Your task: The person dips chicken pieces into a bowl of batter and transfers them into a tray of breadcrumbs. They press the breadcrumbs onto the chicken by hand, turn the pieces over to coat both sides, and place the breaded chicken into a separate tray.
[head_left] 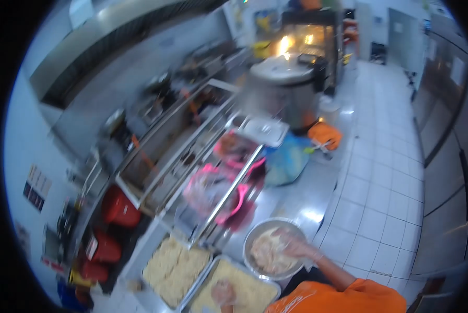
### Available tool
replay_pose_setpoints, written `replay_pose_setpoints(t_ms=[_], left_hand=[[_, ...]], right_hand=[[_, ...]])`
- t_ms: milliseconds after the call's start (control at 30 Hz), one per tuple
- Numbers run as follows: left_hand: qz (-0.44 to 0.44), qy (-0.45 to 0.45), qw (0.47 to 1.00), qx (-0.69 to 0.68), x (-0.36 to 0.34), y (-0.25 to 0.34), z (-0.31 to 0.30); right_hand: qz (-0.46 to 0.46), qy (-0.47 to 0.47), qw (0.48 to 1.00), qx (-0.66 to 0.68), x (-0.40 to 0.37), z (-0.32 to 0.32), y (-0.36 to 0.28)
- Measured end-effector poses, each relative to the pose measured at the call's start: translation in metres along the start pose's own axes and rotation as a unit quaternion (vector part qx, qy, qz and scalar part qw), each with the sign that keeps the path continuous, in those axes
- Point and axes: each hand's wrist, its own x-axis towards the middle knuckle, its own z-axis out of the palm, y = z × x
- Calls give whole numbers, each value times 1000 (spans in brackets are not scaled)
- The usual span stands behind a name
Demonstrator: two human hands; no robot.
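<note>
Bowl (246, 244) of pale, wet pieces (268, 253) sits by the bench's (291, 201) right edge, our right hand (296, 245) inside. Our left hand (223, 293) is at the crumb tray (276, 285) beside it; blur hides whether either grip holds anything.

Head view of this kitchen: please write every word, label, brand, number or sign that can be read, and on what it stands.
No text is readable.
Orange shirt: white print, too blurred.
Wall sheets: too small and blurred.
Red container: pale label, unreadable.
Steel door: pale sheet, unreadable.
</note>
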Motion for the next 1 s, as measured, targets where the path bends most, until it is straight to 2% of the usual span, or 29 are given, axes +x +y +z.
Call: replay_pose_setpoints(t_ms=[33, 67, 100, 133, 167, 267, 367, 400, 500, 767, 900, 1000], left_hand=[[41, 321, 908, 266, 26, -26, 76], [56, 338, 903, 258, 30, -32, 98], [4, 428, 839, 336, 36, -34, 103], [32, 157, 982, 101, 20, -11, 42], [-43, -41, 996, -61, 4, 22, -38], [63, 5, 998, 18, 11, -10, -3], [190, 103, 965, 150, 37, -77, 77], [221, 71, 964, 132, 38, -96, 78], [152, 37, 985, 68, 35, -79, 64], [68, 56, 996, 22, 31, -56, 47], [14, 94, 995, -1, 20, -54, 60], [-42, 175, 983, -31, 5, -51, 75]], right_hand=[[74, -18, 997, -15, -1, -5, -19], [75, -11, 997, -30, -1, -6, -19], [77, -9, 996, -42, -2, -4, -19], [78, -10, 996, -54, -1, -5, -19], [81, -10, 995, -50, -2, -9, -23], [86, -11, 995, -42, -6, -7, -31], [66, 10, 997, -35, -9, -7, -27], [62, 13, 998, -22, -11, -8, -27], [77, 0, 997, -15, -12, -9, -24], [99, -7, 995, -22, -15, -10, -32], [84, -8, 996, -16, -13, -9, -30], [84, -13, 996, -14, -12, -13, -33]])
